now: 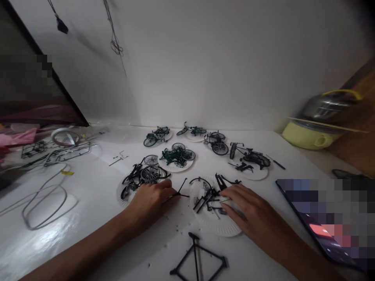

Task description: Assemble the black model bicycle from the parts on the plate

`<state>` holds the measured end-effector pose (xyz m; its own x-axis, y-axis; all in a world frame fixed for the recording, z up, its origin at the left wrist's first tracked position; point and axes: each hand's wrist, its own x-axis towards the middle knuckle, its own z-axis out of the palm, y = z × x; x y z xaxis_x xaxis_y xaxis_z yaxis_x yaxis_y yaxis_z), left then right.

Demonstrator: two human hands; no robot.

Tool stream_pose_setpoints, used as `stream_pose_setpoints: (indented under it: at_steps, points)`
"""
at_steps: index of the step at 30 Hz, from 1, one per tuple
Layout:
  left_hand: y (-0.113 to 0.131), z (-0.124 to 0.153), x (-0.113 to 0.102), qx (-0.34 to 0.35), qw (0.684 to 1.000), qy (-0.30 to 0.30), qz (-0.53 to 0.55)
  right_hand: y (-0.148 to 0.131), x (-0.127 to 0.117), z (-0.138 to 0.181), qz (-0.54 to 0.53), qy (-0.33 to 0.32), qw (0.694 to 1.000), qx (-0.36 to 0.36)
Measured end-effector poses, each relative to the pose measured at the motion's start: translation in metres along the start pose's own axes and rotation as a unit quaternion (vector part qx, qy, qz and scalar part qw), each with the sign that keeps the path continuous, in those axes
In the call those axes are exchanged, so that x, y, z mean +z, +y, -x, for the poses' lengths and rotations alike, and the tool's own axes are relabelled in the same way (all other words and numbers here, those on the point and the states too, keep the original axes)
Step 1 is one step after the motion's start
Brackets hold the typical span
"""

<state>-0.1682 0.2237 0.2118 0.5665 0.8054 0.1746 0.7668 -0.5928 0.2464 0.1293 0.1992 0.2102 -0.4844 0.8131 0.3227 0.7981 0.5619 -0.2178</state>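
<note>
My left hand (pixel 152 199) rests on the white table with its fingers pinched on a thin black rod part (pixel 181 191) of a model bicycle. My right hand (pixel 249 212) lies over the near paper plate (pixel 216 228), fingers stretched out and touching the small black parts (pixel 209 197) heaped on it. A black bicycle frame (pixel 197 259) lies on the table just in front of me, between my forearms. Another plate with black wheels and frame pieces (pixel 145 175) sits beyond my left hand.
Several small model bicycles stand on paper plates (pixel 177 156) further back. Plastic part sprues (pixel 58 152) and a roll of tape (pixel 65 136) lie at the left beside a grey cable (pixel 43 203). A tablet (pixel 322 218) lies at the right; a yellow cooker (pixel 318 130) sits behind it.
</note>
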Motion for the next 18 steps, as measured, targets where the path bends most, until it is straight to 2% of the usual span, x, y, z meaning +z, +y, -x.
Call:
stream_pose_setpoints:
  at_steps: [4,7,12,18]
  points:
    - [0.001,0.001,0.002,-0.002,0.999,0.03,-0.01,-0.01,0.006,-0.001,0.021,0.005,1.0,-0.006]
    - [-0.001,0.001,0.004,-0.004,0.999,0.031,-0.005,-0.012,0.006,-0.001,0.019,-0.004,1.0,-0.007]
    - [-0.006,-0.001,0.007,0.01,1.0,0.028,-0.001,0.016,-0.001,-0.003,0.038,0.065,0.996,0.05]
    - [-0.007,-0.002,0.008,0.018,0.999,0.037,-0.008,0.046,0.001,-0.001,0.061,0.069,0.991,0.098]
